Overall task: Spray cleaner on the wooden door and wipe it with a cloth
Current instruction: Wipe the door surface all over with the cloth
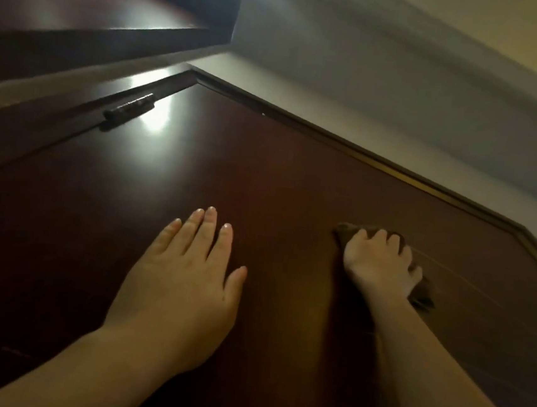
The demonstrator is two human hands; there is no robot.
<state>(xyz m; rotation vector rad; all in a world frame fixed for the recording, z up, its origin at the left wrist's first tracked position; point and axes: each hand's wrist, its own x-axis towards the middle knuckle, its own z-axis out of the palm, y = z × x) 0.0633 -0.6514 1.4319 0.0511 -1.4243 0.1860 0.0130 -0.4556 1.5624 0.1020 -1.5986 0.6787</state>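
**Wiping the upper door: press flat, work in overlapping passes**

The dark wooden door (280, 171) fills most of the frame, running from the lower left up to its top edge, which slants from the upper centre down to the right. Along that edge sits the door frame (395, 169), with a pale wall (403, 85) above it in the upper right.

The left hand (184, 280) lies flat on the door at lower centre, fingers straight and only slightly apart, holding nothing. It looks like a brace, and it is best left there so the door does not swing under pressure.

The right hand (376, 263), at centre right, has its fingers curled and clamped on a brown cloth (422, 297), pressing it against the wood. The cloth is bunched, with corners sticking out above and below the fist. Spreading it flatter under the palm would likely cover more surface per stroke.

The wiping step seems to be in hand; no spray bottle is in view. Strokes should follow the grain and overlap, reaching into the strip beside the door frame. Faint lines show just right of the cloth; whether they are wet streaks or grain I cannot tell.

A hinge (128, 109) sits at upper left, beside a bright glare patch; that area probably needs care around the metal.
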